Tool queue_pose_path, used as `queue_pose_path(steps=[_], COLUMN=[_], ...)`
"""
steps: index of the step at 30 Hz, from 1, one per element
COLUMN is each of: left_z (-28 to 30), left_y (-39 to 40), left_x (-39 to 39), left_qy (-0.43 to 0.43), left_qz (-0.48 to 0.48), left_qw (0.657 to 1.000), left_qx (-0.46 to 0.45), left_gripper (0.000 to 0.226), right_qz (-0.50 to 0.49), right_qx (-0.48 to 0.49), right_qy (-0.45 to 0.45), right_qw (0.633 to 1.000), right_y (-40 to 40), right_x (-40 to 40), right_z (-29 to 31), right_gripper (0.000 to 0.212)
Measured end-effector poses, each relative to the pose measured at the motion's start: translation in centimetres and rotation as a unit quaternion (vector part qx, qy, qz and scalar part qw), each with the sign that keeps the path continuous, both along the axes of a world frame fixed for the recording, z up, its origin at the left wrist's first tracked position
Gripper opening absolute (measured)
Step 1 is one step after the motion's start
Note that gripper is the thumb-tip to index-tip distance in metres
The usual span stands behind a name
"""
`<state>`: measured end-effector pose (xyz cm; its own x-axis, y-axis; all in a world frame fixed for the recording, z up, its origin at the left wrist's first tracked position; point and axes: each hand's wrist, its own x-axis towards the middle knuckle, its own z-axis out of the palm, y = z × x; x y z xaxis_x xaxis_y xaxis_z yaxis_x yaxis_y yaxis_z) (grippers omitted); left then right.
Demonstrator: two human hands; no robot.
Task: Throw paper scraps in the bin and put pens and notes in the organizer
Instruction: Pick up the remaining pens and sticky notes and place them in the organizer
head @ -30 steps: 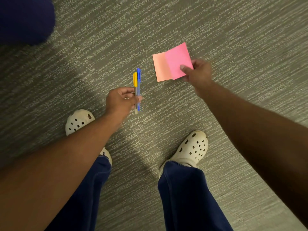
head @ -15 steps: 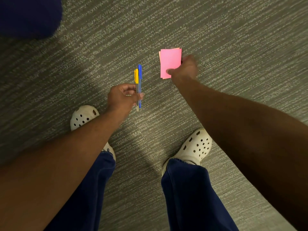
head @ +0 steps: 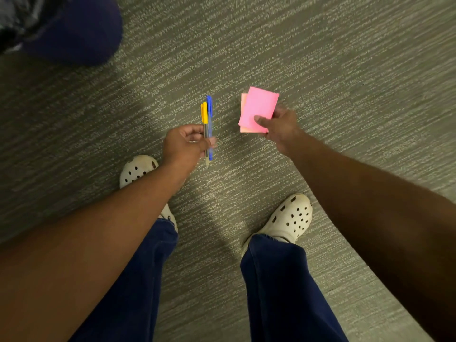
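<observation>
I stand on grey carpet and look down at both hands. My left hand (head: 183, 146) grips two pens side by side, a yellow-capped pen (head: 204, 114) and a blue-capped pen (head: 209, 112), caps pointing away from me. My right hand (head: 280, 127) pinches a small stack of sticky notes, a pink note (head: 257, 107) on top and an orange note (head: 243, 101) showing at its left edge. No organizer or bin is plainly in view.
A dark blue rounded object (head: 74, 28) with something black and shiny beside it sits at the top left corner. My two white clogs (head: 290, 218) and blue trouser legs fill the lower middle. Grey carpet (head: 345, 58) spreads all around.
The pink and orange notes, spread side by side a second ago, are now stacked in my right hand, which moved left towards the pens. The dark blue object shows more at top left.
</observation>
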<state>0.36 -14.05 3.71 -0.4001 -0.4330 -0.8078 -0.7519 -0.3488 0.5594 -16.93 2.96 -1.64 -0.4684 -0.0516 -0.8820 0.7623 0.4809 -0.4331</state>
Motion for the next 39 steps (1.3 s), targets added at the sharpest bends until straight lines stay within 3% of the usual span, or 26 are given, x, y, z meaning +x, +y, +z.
queue_pose_path(steps=[4, 8, 14, 17, 20, 22, 25, 30, 39], left_z=[6.6, 16.9, 39.3, 51.0, 58.6, 63.0, 68.7, 76.1, 83.6], left_y=[-1.0, -3.0, -7.8, -10.3, -12.6, -14.8, -18.4, -24.8, -33.5], left_x=[0.9, 1.9, 5.3, 8.8, 11.8, 14.3, 18.3, 25.4, 34.1], left_qy=[0.022, 0.033, 0.084, 0.116, 0.140, 0.154, 0.167, 0.179, 0.194], left_qz=[0.013, 0.058, 0.138, 0.195, 0.228, 0.239, 0.235, 0.220, 0.398], left_qw=[1.000, 0.997, 0.982, 0.965, 0.949, 0.940, 0.928, 0.903, 0.830], left_qx=[-0.009, -0.025, -0.097, -0.134, -0.164, -0.188, -0.236, -0.323, -0.339], left_gripper=[0.027, 0.023, 0.025, 0.011, 0.027, 0.026, 0.010, 0.024, 0.003], right_qz=[-0.037, -0.025, 0.089, 0.168, 0.220, 0.241, 0.263, 0.305, 0.392], right_qx=[-0.043, -0.076, -0.165, -0.213, -0.250, -0.273, -0.305, -0.343, -0.366], right_qy=[-0.034, -0.027, 0.016, 0.048, 0.090, 0.110, 0.129, 0.143, 0.171], right_qw=[0.998, 0.996, 0.982, 0.961, 0.939, 0.925, 0.906, 0.877, 0.826], right_y=[-0.1, -0.9, -8.0, -13.6, -18.6, -22.4, -27.6, -35.3, -47.7], right_x=[2.8, 5.2, 5.7, 6.4, 7.7, 9.6, 13.1, 19.4, 27.7], right_z=[9.1, 21.5, 43.9, 54.8, 62.6, 67.5, 73.8, 81.2, 88.1], right_gripper=[0.049, 0.051, 0.030, 0.025, 0.025, 0.026, 0.025, 0.023, 0.023])
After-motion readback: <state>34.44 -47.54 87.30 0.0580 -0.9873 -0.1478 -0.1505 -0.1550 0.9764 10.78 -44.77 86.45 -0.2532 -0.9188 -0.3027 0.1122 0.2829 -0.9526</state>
